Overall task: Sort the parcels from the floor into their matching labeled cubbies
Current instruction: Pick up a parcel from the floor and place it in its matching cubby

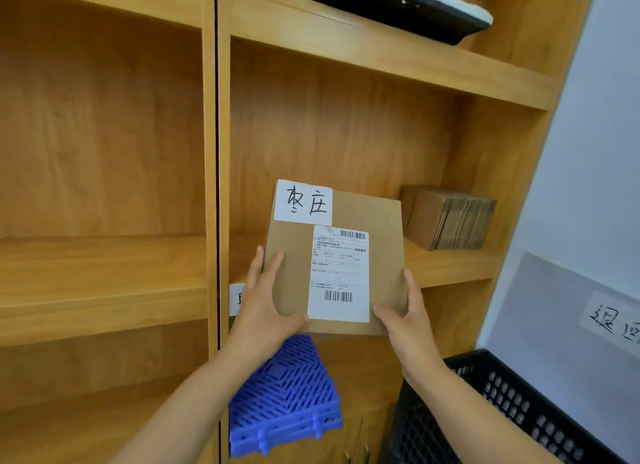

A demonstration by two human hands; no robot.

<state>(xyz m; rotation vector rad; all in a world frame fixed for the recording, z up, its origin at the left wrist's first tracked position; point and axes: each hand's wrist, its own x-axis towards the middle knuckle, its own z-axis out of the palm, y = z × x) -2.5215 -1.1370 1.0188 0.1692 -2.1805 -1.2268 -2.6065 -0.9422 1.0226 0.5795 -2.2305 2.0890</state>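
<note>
Holding the parcel by its near corners, left hand and right hand both gripping, over the front edge of the right cubby shelf. Shelf tag mostly hidden: mis-sort risk. Parcel might bump the cardboard stack.

Both forearms bare, no sleeves; left hand and right hand ungloved, ringless

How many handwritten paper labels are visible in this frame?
3. One on the parcel, at its top left corner; one on the shelf edge, mostly hidden behind the left hand; one on the right wall, cut off by the frame.
</note>
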